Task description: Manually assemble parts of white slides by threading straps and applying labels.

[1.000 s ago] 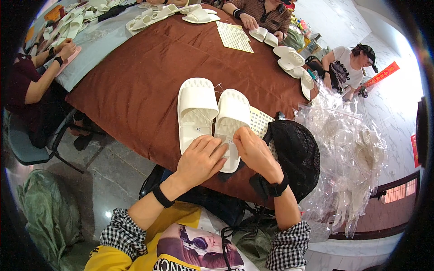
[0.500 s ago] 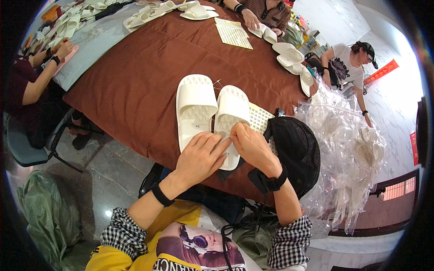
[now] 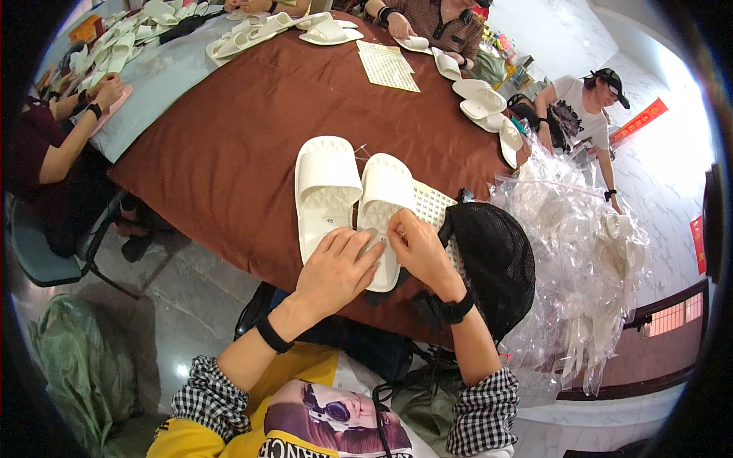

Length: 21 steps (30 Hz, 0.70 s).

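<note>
both hands (image 3: pixel 340 271) unmoved, same slipper (image 3: pixel 382 206)

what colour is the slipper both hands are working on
White: the right-hand slipper of the pair, under the left hand and right hand, on the brown tablecloth. Head view shows it.

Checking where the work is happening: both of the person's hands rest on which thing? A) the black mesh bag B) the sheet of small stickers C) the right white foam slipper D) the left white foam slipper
C: the left hand and right hand both sit on the heel end of the right white foam slipper, beside the left white foam slipper.
</note>
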{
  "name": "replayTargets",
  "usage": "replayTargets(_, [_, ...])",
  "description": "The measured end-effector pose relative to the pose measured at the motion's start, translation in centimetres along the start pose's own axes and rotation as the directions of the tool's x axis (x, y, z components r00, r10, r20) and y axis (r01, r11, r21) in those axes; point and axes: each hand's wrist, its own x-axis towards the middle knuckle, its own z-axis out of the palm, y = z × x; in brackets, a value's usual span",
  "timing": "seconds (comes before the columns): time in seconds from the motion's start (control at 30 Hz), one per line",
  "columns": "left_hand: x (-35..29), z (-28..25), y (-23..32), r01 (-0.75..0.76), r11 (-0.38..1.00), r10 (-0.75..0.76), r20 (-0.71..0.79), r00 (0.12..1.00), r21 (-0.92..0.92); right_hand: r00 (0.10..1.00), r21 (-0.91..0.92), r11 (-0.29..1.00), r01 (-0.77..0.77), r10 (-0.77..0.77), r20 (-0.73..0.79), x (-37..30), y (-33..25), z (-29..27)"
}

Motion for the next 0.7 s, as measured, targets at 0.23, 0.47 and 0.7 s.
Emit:
replayTargets(0.23, [0.0,0.2,0.0,-0.012,1.000,0.012,-0.020,1.000,0.014,1.000,-0.011,1.000,0.010,-0.010,-0.024,-0.4,-0.1,0.4])
replayTargets(0.47, [0.3,0.1,0.0,-0.018,1.000,0.018,-0.024,1.000,0.006,0.996,-0.189,0.982,-0.017,0.001,-0.084,-0.4,-0.2,1.1])
replayTargets(0.7, [0.5,-0.3,0.8,-0.009,0.999,0.006,0.080,0.997,0.039,0.996,-0.125,0.990,0.064,-0.071,-0.050,-0.6,0.7,0.6])
